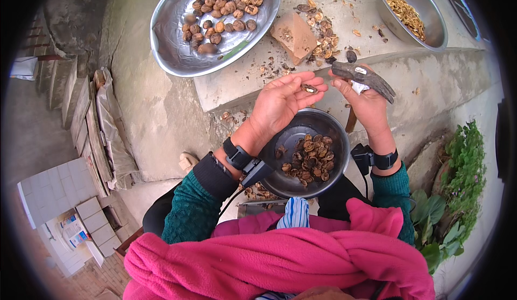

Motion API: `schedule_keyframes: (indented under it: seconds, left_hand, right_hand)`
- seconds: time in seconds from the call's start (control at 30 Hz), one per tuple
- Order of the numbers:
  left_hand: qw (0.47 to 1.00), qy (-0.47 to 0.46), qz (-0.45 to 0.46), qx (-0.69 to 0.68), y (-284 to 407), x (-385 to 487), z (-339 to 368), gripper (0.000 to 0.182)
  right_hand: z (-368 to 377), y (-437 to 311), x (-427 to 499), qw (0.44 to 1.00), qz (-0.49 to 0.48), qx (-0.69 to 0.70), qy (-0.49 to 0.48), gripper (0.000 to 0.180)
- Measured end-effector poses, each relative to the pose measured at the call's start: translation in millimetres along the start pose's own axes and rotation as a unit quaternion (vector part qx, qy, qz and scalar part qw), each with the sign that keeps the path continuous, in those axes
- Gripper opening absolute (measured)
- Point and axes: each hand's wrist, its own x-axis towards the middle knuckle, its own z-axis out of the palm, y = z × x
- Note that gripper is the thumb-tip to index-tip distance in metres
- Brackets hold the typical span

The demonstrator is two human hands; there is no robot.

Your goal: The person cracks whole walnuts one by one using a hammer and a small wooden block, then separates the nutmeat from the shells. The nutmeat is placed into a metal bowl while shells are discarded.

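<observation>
My left hand is turned palm up, with a piece of cracked walnut on its fingers. To its right, my right hand grips a claw hammer, its dark head uppermost and its wooden handle partly hidden below the hand. Something white shows between the hammer head and the fingers. Below both hands, a metal bowl holds broken walnut shells. An angular reddish stone rests on the concrete ledge beyond my hands, with shell fragments beside it.
A large metal basin of whole walnuts sits on the ledge at upper left. At upper right stands a metal bowl with walnut kernels. Green plants grow at right; wooden boards lie at left.
</observation>
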Motion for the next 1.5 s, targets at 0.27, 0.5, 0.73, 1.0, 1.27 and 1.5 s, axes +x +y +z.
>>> schedule_keyframes:
  seconds: [0.27, 0.5, 0.73, 1.0, 1.27, 1.5]
  left_hand:
    - [0.861, 0.01, 0.016, 0.508, 88, -47, 10, 0.024]
    - [0.614, 0.196, 0.069, 0.762, 212, -2, -75, 0.032]
    - [0.441, 0.132, -0.004, 0.888, 209, 26, -121, 0.031]
    - [0.421, 0.152, -0.016, 0.894, 207, 23, -110, 0.032]
    - [0.796, 0.077, 0.183, 0.572, 174, -9, -11, 0.029]
    - [0.629, 0.149, 0.294, 0.704, 57, 40, 4, 0.033]
  right_hand:
    - [-22, 6, -3, 0.997, 0.064, 0.018, 0.033, 0.026]
    - [-22, 14, 2, 0.977, 0.148, 0.152, -0.001, 0.024]
    - [-16, 14, 0, 0.965, 0.191, 0.182, -0.007, 0.022]
    - [-14, 16, -2, 0.97, 0.166, 0.178, 0.019, 0.016]
    - [-5, 3, -6, 0.969, 0.168, 0.181, 0.005, 0.018]
    - [1, 3, -7, 0.986, 0.126, 0.099, -0.034, 0.019]
